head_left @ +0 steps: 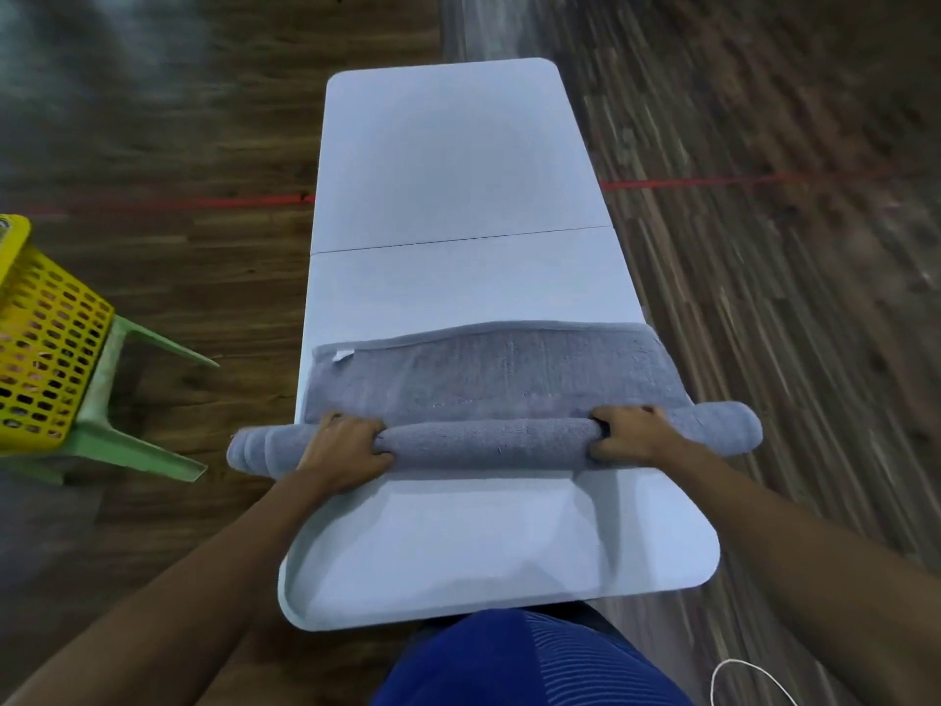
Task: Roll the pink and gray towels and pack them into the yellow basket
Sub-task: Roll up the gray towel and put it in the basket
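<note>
– Starting at the left, what is seen off the table?
– A yellow basket is seen at the left border of the view, set on a pale green plastic stool and kept well apart from the table's left edge. Something pinkish may be showing through its holes, but the blur there does not allow it to be told. A red line is marked across the wooden floor.

– And on the table itself?
– A white folding table is seen, with a seam across its middle. A gray towel is laid across the near half, from the left edge to the right edge. Its nearer part is wound into a thick roll, while the farther part is spread flat, with a small white tag at the far left corner of the cloth. Both ends of the roll are carried out past the table's side edges.

– How are the hands placed?
– The roll is gripped by the left hand near the left edge, with fingers curled over its top. It is gripped likewise by the right hand near the right edge.

– Anything further right?
– A blue garment is seen below the table's near edge, and a white cord is seen on the floor beside it.
</note>
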Action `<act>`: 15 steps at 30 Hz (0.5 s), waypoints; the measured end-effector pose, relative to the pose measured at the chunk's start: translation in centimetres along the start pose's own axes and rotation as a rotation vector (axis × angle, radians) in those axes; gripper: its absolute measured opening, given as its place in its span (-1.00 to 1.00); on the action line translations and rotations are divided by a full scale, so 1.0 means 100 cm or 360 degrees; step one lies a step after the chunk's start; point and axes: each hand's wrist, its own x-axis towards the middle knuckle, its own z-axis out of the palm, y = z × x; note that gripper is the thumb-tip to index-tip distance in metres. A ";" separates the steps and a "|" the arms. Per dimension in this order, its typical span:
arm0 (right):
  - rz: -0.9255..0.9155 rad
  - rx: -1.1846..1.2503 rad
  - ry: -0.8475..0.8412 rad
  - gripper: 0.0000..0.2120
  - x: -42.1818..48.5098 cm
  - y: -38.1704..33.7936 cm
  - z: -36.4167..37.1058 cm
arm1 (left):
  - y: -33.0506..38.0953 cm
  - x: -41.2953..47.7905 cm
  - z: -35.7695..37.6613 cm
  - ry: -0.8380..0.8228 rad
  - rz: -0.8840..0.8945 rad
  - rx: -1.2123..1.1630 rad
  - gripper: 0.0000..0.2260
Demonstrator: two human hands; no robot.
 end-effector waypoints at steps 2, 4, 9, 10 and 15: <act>0.0036 0.0163 -0.0055 -0.49 0.004 0.002 -0.006 | -0.005 0.005 -0.011 -0.0284 -0.0130 -0.0245 -0.62; 0.0072 0.0207 0.0205 -0.52 0.006 0.004 -0.006 | -0.010 0.008 -0.012 -0.0167 -0.0224 -0.0401 -0.69; -0.0157 0.0066 0.0733 -0.50 -0.002 -0.002 0.003 | 0.000 0.004 0.012 0.0585 0.0019 -0.0296 -0.58; -0.0202 -0.0030 0.0639 -0.42 -0.003 -0.001 0.006 | 0.004 0.002 0.018 0.0507 0.0140 -0.0152 -0.53; -0.0151 -0.0265 0.0462 -0.55 0.001 -0.003 0.008 | 0.011 0.005 0.013 0.0309 0.0116 0.0005 -0.62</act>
